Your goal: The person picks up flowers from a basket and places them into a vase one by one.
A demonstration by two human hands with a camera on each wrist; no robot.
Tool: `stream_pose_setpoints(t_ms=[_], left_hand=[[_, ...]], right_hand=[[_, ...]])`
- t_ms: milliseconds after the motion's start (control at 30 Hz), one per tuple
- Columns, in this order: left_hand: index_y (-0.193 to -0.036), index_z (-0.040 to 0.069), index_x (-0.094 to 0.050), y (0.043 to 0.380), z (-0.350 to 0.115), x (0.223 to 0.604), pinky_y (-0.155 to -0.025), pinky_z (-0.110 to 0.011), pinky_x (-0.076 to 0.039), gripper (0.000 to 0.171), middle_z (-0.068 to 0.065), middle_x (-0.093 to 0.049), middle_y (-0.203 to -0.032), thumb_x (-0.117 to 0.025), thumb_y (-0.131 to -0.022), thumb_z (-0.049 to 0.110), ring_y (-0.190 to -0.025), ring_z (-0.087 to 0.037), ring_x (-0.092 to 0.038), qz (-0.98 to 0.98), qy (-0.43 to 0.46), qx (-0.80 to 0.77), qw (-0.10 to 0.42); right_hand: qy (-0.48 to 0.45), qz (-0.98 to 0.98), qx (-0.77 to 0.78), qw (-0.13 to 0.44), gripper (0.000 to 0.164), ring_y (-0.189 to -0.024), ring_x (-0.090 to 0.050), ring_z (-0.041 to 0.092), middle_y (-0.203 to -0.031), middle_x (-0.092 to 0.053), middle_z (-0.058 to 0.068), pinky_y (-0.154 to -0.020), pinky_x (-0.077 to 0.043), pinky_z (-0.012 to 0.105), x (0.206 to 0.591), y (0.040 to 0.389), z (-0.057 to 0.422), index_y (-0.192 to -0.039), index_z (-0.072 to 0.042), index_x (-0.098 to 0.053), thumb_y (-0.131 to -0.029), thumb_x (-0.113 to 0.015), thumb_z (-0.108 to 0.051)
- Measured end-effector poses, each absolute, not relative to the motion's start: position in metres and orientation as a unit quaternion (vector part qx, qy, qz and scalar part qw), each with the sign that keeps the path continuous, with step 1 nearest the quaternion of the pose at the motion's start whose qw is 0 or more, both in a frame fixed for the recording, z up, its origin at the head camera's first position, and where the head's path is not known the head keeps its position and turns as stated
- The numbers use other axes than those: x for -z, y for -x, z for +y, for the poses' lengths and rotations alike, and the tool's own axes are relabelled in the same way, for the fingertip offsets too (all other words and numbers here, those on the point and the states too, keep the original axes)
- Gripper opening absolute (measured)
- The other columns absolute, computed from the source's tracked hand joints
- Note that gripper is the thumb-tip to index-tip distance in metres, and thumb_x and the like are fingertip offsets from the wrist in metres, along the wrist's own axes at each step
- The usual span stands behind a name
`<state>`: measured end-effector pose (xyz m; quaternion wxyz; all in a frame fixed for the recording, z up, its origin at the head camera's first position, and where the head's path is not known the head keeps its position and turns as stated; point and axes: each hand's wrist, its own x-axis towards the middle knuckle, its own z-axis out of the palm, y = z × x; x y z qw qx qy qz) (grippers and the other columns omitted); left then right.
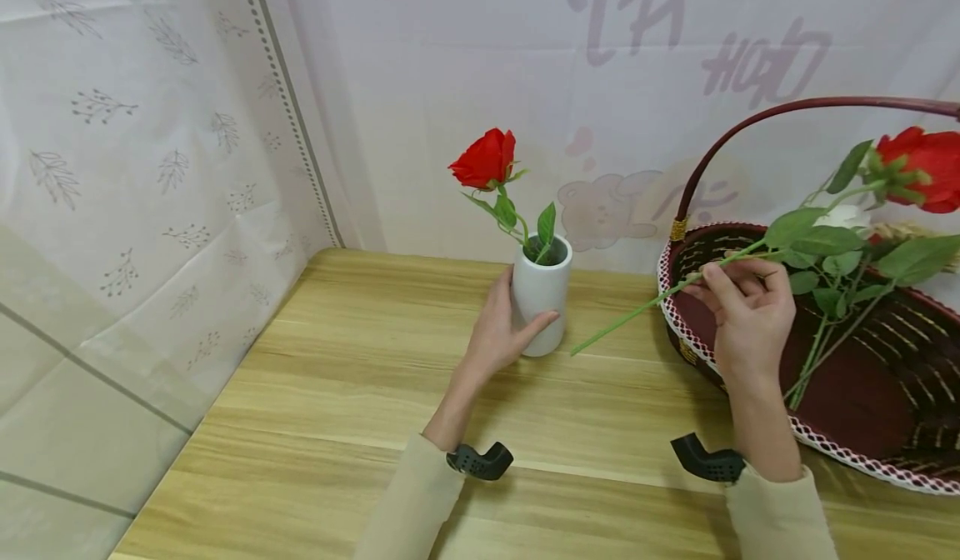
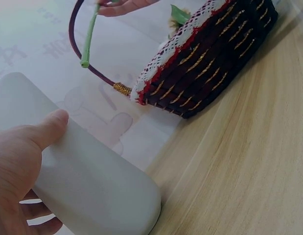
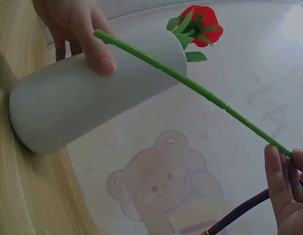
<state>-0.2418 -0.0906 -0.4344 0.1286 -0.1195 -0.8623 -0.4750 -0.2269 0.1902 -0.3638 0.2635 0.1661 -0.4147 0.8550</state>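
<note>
My left hand (image 1: 495, 327) grips a white cylindrical vase (image 1: 542, 306) that stands on the table, thumb across its front. One red rose (image 1: 486, 160) with green leaves leans left out of the vase's mouth. My right hand (image 1: 750, 318), over the basket's left side, pinches the green stem (image 3: 190, 83) of a second red rose (image 1: 930, 168). That rose's bloom points up and right, while its bare stem end slants down toward the vase. In the right wrist view, the stem crosses in front of the vase.
A dark red woven basket (image 2: 205, 68) with white lace trim and an arched handle (image 1: 720, 143) stands on the right. Several more stems (image 1: 813, 360) and a white flower (image 1: 843, 216) are in it. A printed cloth (image 1: 450, 68) hangs behind the wooden table (image 1: 337, 393).
</note>
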Motion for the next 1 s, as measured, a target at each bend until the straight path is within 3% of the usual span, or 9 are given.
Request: stream_pose_setpoints(t_ms=[300, 667, 1000], left_hand=[[-0.158, 0.007, -0.023, 0.241, -0.091, 0.434, -0.108, -0.050, -0.041, 0.095, -0.015, -0.039, -0.153, -0.075, -0.089, 0.047, -0.134, -0.028, -0.046, -0.859, 0.122, 0.479, 0.132], [-0.158, 0.007, -0.024, 0.240, -0.091, 0.435, -0.106, -0.051, -0.042, 0.094, -0.016, -0.040, -0.153, -0.075, -0.089, 0.048, -0.133, -0.029, -0.047, -0.857, 0.123, 0.484, 0.130], [-0.158, 0.007, -0.024, 0.242, -0.091, 0.434, -0.104, -0.050, -0.044, 0.094, -0.015, -0.042, -0.151, -0.076, -0.089, 0.046, -0.130, -0.029, -0.049, -0.855, 0.130, 0.485, 0.129]], right_hand=[[-0.184, -0.422, -0.838, 0.295, 0.018, -0.076, -0.067, 0.028, -0.106, -0.062, 0.024, -0.067, -0.060, 0.035, 0.360, 0.227, 0.183, -0.105, 0.015, -0.055, -0.089, -0.062, 0.019], [-0.203, -0.374, -0.859, 0.285, 0.021, -0.080, -0.068, 0.030, -0.111, -0.062, 0.025, -0.071, -0.060, 0.038, 0.348, 0.227, 0.167, -0.108, 0.019, -0.054, -0.089, -0.058, 0.024], [-0.204, -0.354, -0.871, 0.272, 0.019, -0.076, -0.069, 0.031, -0.099, -0.062, 0.023, -0.070, -0.060, 0.036, 0.340, 0.228, 0.148, -0.105, 0.015, -0.054, -0.089, -0.061, 0.021]])
